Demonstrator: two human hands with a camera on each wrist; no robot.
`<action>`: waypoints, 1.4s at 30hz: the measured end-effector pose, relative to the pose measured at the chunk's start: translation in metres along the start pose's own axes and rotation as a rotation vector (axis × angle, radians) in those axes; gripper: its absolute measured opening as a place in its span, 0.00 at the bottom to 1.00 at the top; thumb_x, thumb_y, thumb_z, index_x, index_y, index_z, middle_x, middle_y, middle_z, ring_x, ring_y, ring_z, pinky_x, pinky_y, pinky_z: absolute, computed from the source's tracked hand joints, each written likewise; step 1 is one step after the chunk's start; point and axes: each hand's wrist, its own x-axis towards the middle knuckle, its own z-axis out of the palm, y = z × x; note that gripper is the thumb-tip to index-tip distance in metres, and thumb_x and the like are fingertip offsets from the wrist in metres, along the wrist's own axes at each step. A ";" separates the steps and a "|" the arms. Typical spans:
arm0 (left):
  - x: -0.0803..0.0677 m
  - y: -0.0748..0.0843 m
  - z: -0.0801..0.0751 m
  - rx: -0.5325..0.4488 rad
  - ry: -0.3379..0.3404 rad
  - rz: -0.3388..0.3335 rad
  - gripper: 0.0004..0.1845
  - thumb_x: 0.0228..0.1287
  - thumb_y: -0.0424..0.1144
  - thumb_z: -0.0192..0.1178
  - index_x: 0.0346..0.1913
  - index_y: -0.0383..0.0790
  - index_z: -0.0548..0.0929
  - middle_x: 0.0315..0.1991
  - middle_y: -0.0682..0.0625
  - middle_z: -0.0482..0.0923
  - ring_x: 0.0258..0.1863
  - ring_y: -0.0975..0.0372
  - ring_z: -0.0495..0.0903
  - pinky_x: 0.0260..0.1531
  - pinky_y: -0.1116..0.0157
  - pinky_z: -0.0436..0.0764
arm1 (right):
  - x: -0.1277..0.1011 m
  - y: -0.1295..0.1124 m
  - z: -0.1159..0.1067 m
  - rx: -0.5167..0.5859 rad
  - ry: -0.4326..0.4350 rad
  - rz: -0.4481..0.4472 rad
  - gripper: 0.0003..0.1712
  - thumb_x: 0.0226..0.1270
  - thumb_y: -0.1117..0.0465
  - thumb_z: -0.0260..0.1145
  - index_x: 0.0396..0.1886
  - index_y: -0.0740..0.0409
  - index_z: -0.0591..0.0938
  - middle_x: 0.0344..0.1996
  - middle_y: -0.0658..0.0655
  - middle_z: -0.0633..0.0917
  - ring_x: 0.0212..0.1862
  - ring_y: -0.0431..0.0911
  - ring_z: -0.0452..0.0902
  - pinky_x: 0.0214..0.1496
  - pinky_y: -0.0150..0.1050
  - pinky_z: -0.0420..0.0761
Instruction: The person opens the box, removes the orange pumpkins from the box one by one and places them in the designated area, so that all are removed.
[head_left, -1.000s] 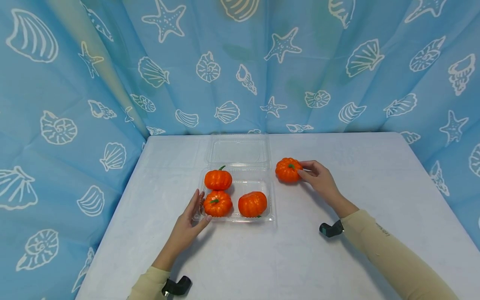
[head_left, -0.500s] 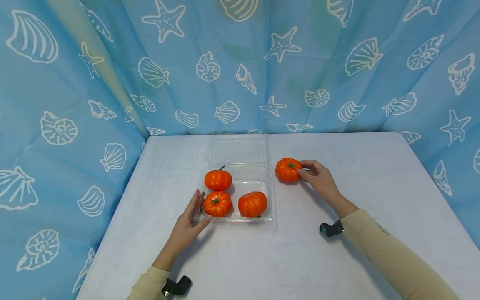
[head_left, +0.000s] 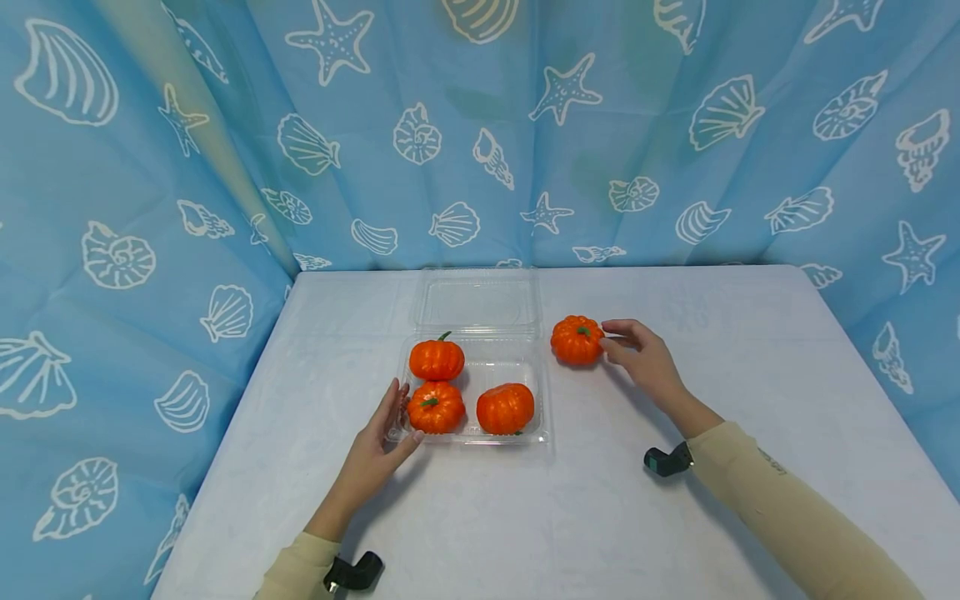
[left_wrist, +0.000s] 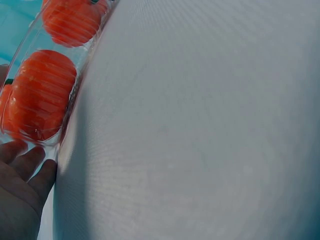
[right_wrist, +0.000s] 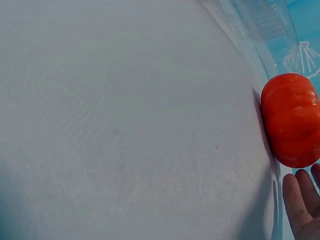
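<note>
Three orange pumpkins (head_left: 506,408) are sitting inside one clear container (head_left: 498,370); a fourth pumpkin (head_left: 577,342) is lying right of it. Spread wide, the left hand (head_left: 377,450) is resting at its near left corner; the right hand (head_left: 642,359), fingers parted, is hovering just beside the fourth pumpkin.

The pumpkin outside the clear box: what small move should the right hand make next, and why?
Probably the right hand should draw back a little: the outside pumpkin rests on the white table, and the hand is beside it, not closed around it.
</note>
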 end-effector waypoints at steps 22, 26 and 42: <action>0.000 0.002 -0.001 0.007 0.006 0.003 0.49 0.69 0.47 0.67 0.83 0.49 0.48 0.79 0.52 0.58 0.77 0.57 0.58 0.73 0.55 0.59 | -0.012 -0.032 0.002 -0.035 -0.054 -0.226 0.21 0.75 0.57 0.66 0.61 0.61 0.79 0.58 0.61 0.82 0.58 0.54 0.77 0.53 0.22 0.76; 0.000 0.002 -0.001 0.011 0.003 -0.001 0.49 0.69 0.48 0.67 0.83 0.48 0.48 0.79 0.52 0.58 0.77 0.57 0.58 0.73 0.55 0.59 | -0.015 -0.043 0.007 -0.025 -0.116 -0.246 0.19 0.73 0.59 0.67 0.59 0.60 0.80 0.57 0.60 0.82 0.57 0.52 0.77 0.53 0.22 0.76; 0.000 0.000 0.000 0.017 -0.001 -0.005 0.48 0.69 0.47 0.67 0.83 0.48 0.48 0.79 0.52 0.58 0.77 0.57 0.59 0.73 0.56 0.59 | -0.030 -0.074 0.039 -0.025 -0.356 -0.429 0.18 0.66 0.63 0.73 0.55 0.56 0.84 0.51 0.60 0.85 0.52 0.54 0.81 0.57 0.56 0.83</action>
